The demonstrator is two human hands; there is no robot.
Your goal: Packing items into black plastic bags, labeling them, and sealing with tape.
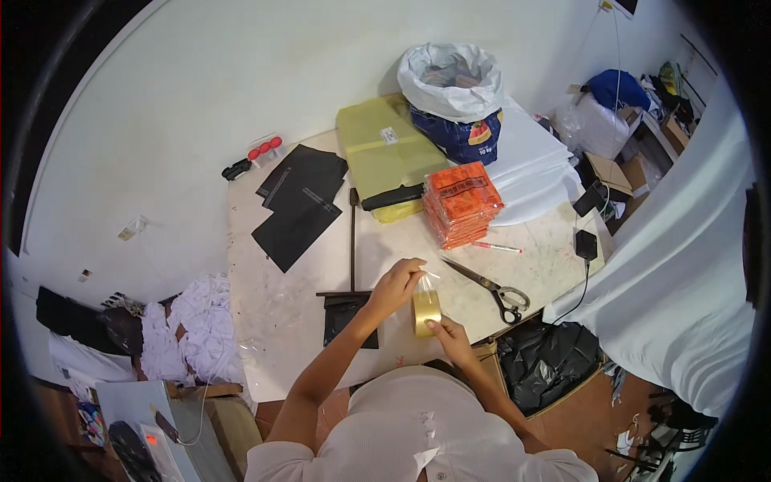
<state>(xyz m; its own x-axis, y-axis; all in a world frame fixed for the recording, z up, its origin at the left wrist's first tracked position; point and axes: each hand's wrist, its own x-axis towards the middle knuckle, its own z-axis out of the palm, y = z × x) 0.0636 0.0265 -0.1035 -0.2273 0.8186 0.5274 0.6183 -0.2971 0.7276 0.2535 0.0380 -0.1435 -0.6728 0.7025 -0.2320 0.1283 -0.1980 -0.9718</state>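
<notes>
Over the near part of the table I hold a roll of clear yellowish tape (426, 313) between my hands. My right hand (452, 340) grips the roll at its lower right edge. The fingers of my left hand (396, 287) pinch the loose end of the tape, and a short strip stretches from there down to the roll. Large scissors (490, 287) lie on the table just right of the roll. Beside my left forearm lies a folded black plastic piece (340, 321), with a dark T-shaped bar (352, 249) at its top edge.
A stack of orange packets (463, 202) stands beyond the scissors, with a red pen (498, 247) before it. Behind are yellow plastic sheets (377, 145) and an open sack (458, 120). Black plastic bags (301, 201) lie left. A box with black plastic (546, 365) stands below the right edge.
</notes>
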